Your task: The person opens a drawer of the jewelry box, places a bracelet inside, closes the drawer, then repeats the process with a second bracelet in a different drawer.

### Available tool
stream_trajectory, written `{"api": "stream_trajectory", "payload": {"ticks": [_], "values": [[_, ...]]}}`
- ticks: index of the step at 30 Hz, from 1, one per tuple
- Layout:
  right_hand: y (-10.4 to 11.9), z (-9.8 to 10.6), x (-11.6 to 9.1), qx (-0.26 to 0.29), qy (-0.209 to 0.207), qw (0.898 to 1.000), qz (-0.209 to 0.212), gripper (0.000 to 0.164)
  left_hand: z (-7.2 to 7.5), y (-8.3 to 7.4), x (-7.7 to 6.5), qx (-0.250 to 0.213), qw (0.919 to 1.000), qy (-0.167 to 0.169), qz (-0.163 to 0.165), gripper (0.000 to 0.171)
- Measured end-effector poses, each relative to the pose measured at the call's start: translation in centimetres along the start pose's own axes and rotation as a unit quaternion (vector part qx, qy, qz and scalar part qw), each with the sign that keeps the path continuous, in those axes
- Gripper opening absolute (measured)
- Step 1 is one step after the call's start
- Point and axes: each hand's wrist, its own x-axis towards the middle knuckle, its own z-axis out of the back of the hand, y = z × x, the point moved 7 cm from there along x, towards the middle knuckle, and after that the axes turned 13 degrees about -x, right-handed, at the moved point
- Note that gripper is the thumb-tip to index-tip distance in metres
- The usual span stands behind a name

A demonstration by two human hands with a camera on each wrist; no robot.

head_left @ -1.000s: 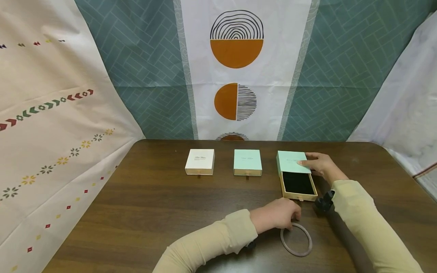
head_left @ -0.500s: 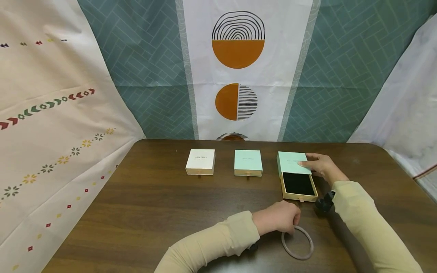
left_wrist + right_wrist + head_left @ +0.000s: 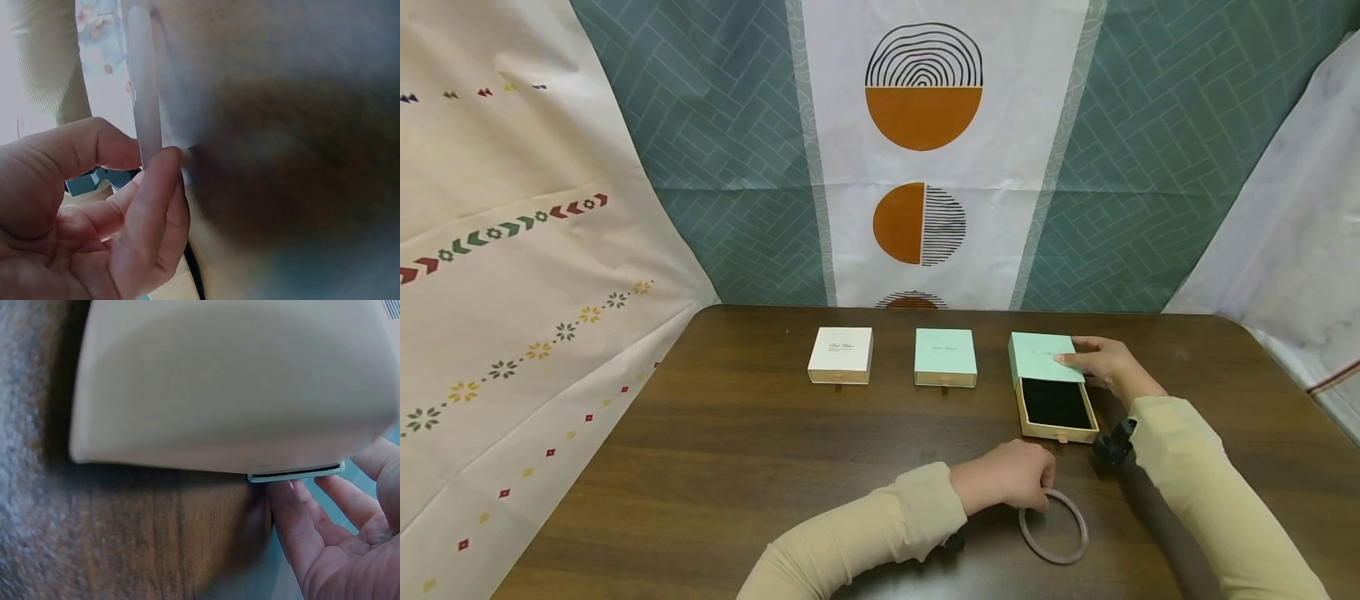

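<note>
My left hand pinches a pale lilac bangle by its far left side, between thumb and fingers. In the left wrist view the bangle appears edge-on, rising from the fingertips close to the tabletop. Beyond it, a mint-green drawer box has its drawer pulled toward me, showing a black lining. My right hand holds that box's sleeve, thumb on top and fingers along the right side. From the right wrist, the drawer's outer wall fills much of the view.
A closed mint-green box and a closed white box stand to the left, in line with the pulled-out one. All sit on a dark wooden table. Patterned cloths hang behind its back edge and at both sides.
My left hand and the bangle shift slightly toward the near edge, then back again. The right hand and the boxes stay as they were.
</note>
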Motion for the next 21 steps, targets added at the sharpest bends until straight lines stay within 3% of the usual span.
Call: {"api": "stream_trajectory", "payload": {"ticks": [7,12,16,21], "values": [[0.06,0.01,-0.04,0.002,0.000,1.000,0.000,0.086,0.19,0.04,-0.29,-0.021,0.9998,0.008,-0.001,0.019],[-0.08,-0.11,-0.08,0.008,-0.007,1.000,0.002,0.085,-0.05,0.34,-0.63,-0.078,0.9963,0.028,0.020,0.015],[-0.22,-0.18,-0.04,0.017,-0.015,1.000,0.000,0.082,-0.37,0.73,-0.86,-0.151,0.9867,0.044,0.040,0.010],[-0.27,-0.11,0.02,0.018,-0.021,1.000,0.000,0.081,-0.63,0.93,-0.94,-0.230,0.9707,0.060,0.032,0.005]]}}
